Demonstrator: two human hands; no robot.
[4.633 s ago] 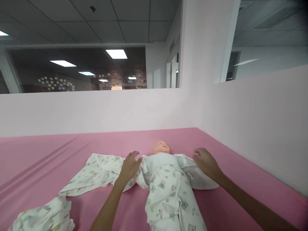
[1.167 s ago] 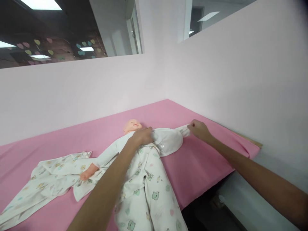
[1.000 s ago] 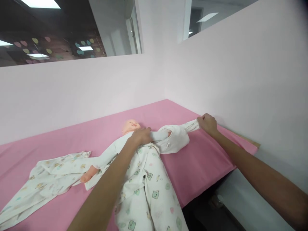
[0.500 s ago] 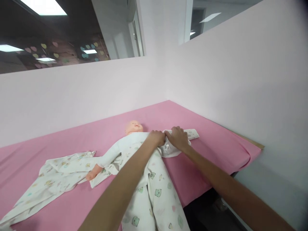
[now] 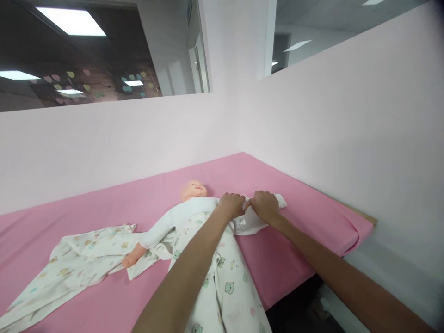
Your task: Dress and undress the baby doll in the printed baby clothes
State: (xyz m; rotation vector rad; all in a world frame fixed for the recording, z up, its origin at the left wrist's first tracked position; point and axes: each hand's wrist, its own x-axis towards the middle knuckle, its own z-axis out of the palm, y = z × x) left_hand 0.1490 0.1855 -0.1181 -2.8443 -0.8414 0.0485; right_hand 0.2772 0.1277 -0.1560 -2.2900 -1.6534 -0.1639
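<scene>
A baby doll (image 5: 194, 190) lies on its back in a long-sleeved white top (image 5: 187, 208). Printed white baby clothing (image 5: 229, 273) covers its front and spreads over the pink surface. My left hand (image 5: 233, 205) is closed around the doll's arm and sleeve at the right of the picture. Close beside it, my right hand (image 5: 265, 206) is closed at the end of that arm; the exact part it grips is hidden. A bit of pinkish doll skin shows between my fists. Under them lies a white cloth piece with a tag (image 5: 249, 225).
Pink sheeting (image 5: 114, 196) covers the table. Printed cloth (image 5: 81, 256) is spread at the left, by the doll's other hand (image 5: 134, 255). White walls (image 5: 104, 148) with windows meet behind the table. Beyond the front right edge is a dark gap (image 5: 294, 303).
Both hands have shifted slightly right, and a small gap showing doll skin has opened between them. The whole view has tipped up a little.
</scene>
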